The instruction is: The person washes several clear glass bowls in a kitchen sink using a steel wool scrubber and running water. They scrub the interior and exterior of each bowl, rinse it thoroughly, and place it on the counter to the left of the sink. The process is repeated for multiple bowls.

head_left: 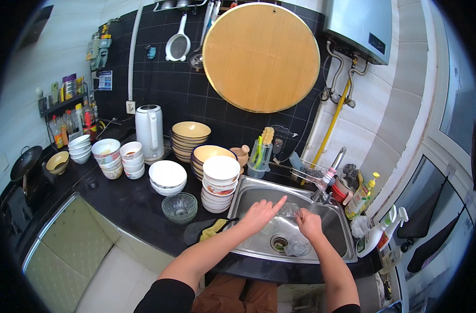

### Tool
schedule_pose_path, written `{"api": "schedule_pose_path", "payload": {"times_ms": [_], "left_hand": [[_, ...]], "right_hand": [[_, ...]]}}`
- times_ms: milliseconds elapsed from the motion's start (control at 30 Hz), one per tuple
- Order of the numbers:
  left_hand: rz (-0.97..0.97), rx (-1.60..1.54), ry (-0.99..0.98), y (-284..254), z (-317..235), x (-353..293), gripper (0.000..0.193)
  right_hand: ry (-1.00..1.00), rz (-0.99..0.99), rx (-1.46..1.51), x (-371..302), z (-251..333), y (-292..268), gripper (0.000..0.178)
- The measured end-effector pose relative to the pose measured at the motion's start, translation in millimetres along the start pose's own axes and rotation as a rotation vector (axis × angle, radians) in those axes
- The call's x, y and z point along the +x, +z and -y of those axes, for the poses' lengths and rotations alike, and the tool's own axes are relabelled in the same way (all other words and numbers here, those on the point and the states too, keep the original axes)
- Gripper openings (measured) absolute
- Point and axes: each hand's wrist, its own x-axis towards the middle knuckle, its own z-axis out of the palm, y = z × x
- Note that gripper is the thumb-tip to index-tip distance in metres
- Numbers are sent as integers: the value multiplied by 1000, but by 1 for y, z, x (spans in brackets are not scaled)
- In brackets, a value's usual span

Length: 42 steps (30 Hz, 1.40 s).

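Note:
Over the steel sink [239,201], my right hand [309,224] is closed on the rim of a clear glass bowl [288,209]. My left hand [263,215] is at the bowl's left side, its index finger stretched out; its lower fingers are hard to see. A second clear glass piece [299,245], probably a bowl, lies on the sink floor beside the drain [279,242]. The faucet [327,180] rises behind my right hand.
Left of the sink stand stacked white bowls [220,172], stacked yellow bowls [190,130], glass bowls [179,207] and a yellow-black cloth [213,229]. A white kettle [150,133] is farther back. Spray bottles [376,232] and a soap bottle [361,197] line the right side.

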Motion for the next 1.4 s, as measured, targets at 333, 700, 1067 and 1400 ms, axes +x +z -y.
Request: {"api": "schedule_pose_path", "payload": {"times_ms": [333, 700, 1067, 1400], "left_hand": [[-39, -142, -43, -20, -1, -24, 69], [224, -699, -486, -75, 49, -61, 31], [-61, -901, -1086, -132, 176, -155, 15], [131, -783, -1274, -99, 206, -184, 11]], "right_hand": [[-13, 14, -98, -12, 18, -2, 20], [270, 516, 438, 8, 92, -13, 23], [238, 699, 1016, 41, 197, 35, 36], [508, 689, 1076, 30, 115, 64, 37]]}}
